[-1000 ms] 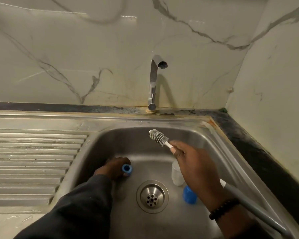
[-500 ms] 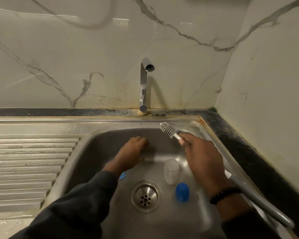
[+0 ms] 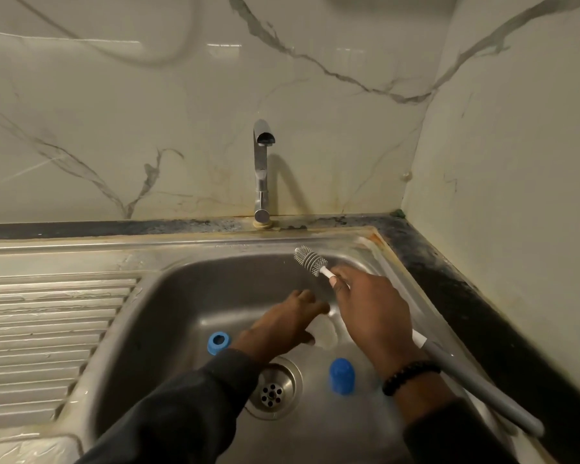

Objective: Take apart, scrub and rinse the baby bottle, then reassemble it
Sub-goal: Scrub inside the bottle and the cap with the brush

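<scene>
In the steel sink (image 3: 168, 296) the clear bottle body (image 3: 325, 334) stands upright just behind the drain. My left hand (image 3: 282, 326) reaches in from the left and wraps it, fingers behind and thumb in front; motion blur hides the exact contact. My right hand (image 3: 369, 313) grips the bottle brush, whose grey bristle head (image 3: 310, 261) points at the sink's back wall and whose long grey handle (image 3: 482, 393) runs back past my wrist. A blue screw ring (image 3: 218, 343) lies on the sink floor to the left. A blue cap (image 3: 341, 376) stands to the right of the drain.
The drain (image 3: 273, 391) is in the middle of the sink floor. A chrome tap (image 3: 262, 169), with no water running, stands behind the sink. A ribbed draining board (image 3: 47, 323) lies to the left, and a dark counter edge (image 3: 449, 286) and marble wall close the right side.
My left hand left the blue ring on the sink floor, swung to the back of the sink, then came onto the clear bottle. My right hand has kept the brush raised.
</scene>
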Tool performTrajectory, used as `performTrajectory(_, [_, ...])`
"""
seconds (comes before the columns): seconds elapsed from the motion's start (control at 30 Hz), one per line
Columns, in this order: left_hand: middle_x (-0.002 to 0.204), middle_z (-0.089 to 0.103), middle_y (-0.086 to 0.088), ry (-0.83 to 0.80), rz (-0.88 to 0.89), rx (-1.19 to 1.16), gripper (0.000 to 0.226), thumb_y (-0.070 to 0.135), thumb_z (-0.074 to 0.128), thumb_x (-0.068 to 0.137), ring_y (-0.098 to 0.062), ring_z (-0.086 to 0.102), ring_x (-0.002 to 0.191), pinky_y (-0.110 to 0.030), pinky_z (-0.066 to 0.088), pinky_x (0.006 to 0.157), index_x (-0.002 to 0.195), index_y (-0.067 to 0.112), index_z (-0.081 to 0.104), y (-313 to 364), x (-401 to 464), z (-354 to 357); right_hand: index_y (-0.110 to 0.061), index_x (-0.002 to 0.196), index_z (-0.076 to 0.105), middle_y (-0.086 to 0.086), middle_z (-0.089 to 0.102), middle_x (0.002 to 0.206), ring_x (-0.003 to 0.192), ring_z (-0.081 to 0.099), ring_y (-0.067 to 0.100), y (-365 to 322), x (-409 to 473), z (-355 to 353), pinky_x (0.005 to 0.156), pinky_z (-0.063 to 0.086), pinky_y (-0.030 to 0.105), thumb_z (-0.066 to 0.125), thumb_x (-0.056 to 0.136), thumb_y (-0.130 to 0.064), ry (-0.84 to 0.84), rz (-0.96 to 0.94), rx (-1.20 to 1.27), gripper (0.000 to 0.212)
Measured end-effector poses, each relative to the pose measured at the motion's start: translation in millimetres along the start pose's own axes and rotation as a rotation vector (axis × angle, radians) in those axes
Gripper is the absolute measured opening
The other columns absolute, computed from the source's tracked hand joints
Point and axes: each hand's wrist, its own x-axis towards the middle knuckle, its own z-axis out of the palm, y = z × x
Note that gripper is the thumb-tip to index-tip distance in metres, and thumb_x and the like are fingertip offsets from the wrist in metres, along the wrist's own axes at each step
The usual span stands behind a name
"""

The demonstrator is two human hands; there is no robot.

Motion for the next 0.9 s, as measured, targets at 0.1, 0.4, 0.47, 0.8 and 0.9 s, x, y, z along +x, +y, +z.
performTrajectory(0.1, [0.13,0.048,-0.002,0.119,-0.228,-0.163,0.064,0.034,0.078,0.077,-0.022,0.049,0.119,-0.039,0.047,0.096,0.132,0.026,0.047,-9,-14,-28,-0.03,0.115,0.06,-0.012,0.052,0.072,0.059,0.045,-0.001,-3,1,-3,0.051,0.03,0.015,0.041,0.101,-0.037,0.017,0.019,-0.009,0.025])
performTrajectory(0.4, [0.117,0.062,-0.009,0.703,-0.625,-1.293,0.052,0.034,0.078,0.076,-0.026,0.063,0.107,-0.034,0.056,0.081,0.12,0.018,0.054,-8,-89,-92,-0.027,0.104,0.058,-0.012,0.052,0.069,0.059,0.05,0.001,-11,-2,-12,0.051,0.031,0.014,0.044,0.1,-0.035,0.1,-0.011,0.04,0.017])
performTrajectory(0.47, [0.119,0.061,-0.011,0.783,-0.639,-1.577,0.04,0.032,0.071,0.084,-0.03,0.061,0.11,-0.036,0.054,0.085,0.118,0.019,0.055,-3,-93,-97,-0.027,0.104,0.059,-0.012,0.051,0.067,0.057,0.049,0.001,-12,-5,-14,0.048,0.027,0.012,0.045,0.1,-0.035,0.091,-0.046,0.048,0.016])
performTrajectory(0.8, [0.134,0.054,-0.019,0.917,-0.704,-1.996,0.063,0.043,0.057,0.092,-0.033,0.061,0.113,-0.035,0.06,0.074,0.14,0.006,0.042,-19,-91,-95,-0.027,0.084,0.062,-0.007,0.058,0.063,0.06,0.054,0.009,-22,-10,-7,0.054,0.044,0.023,0.055,0.091,-0.033,0.061,-0.272,0.151,0.012])
performTrajectory(0.9, [0.131,0.057,-0.019,0.913,-0.726,-1.991,0.061,0.042,0.058,0.092,-0.032,0.062,0.111,-0.036,0.056,0.076,0.139,0.005,0.044,-18,-91,-95,-0.028,0.083,0.062,-0.006,0.058,0.063,0.06,0.055,0.009,-21,-10,-8,0.056,0.046,0.026,0.055,0.091,-0.033,0.021,-0.295,0.136,0.012])
